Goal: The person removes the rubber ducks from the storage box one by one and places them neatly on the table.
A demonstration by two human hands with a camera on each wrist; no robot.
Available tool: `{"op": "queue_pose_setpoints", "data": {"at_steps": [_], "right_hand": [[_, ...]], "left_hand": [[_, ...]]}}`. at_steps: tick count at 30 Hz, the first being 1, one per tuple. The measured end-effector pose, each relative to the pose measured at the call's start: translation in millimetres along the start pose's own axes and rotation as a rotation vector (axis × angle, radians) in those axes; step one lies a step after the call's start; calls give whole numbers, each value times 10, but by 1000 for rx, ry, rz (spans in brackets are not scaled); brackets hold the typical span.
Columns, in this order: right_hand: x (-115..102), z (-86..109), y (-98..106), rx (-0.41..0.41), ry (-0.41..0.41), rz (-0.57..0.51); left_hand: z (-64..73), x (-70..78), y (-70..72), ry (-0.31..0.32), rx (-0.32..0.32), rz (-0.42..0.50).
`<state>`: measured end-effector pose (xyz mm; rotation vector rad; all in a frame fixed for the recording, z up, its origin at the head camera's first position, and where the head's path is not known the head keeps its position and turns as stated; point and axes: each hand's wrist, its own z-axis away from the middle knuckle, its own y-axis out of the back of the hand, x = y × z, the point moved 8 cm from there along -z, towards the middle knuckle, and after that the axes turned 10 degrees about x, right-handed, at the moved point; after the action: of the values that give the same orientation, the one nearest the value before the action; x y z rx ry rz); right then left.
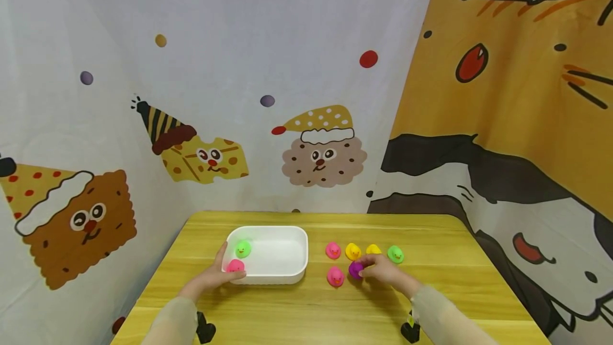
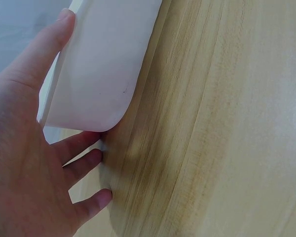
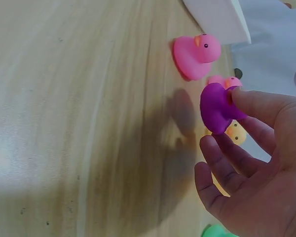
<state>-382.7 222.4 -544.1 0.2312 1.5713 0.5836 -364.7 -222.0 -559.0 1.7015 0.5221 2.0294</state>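
Observation:
My right hand point(image 1: 383, 270) pinches a purple rubber duck point(image 3: 217, 108) between thumb and fingertips. In the right wrist view the duck is lifted, with its shadow falling on the wood beside it. My left hand point(image 1: 215, 276) holds the near left corner of a white plastic tub point(image 1: 282, 279). Its thumb point(image 2: 64, 29) lies along the rim while the other fingers reach round the outer wall. Inside the tub, at the left, sit a green duck point(image 1: 242, 249) and a pink duck point(image 1: 235, 265). Another pink duck point(image 1: 335, 277) stands just left of the purple one.
Behind the purple duck a row runs across the wooden table point(image 1: 287, 313): a pink duck point(image 1: 333, 250), a yellow duck point(image 1: 353, 251), a second yellow duck point(image 1: 373, 249) partly behind my right hand, and a green duck point(image 1: 395, 254). A cartoon-printed cloth point(image 1: 306, 25) hangs behind the table.

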Motion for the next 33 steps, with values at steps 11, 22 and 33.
{"op": "queue_pose_setpoints", "data": {"at_steps": [11,22,33], "right_hand": [[121,45,-55,-12,-12,-42],[80,88,-60,-15,-5,-25],[85,91,-68,3,-12,34]], "left_hand": [[2,8,-1,9,0,-1],[3,18,-20,-18,-14,17],[-105,-135,-18,15,-8,39]]}}
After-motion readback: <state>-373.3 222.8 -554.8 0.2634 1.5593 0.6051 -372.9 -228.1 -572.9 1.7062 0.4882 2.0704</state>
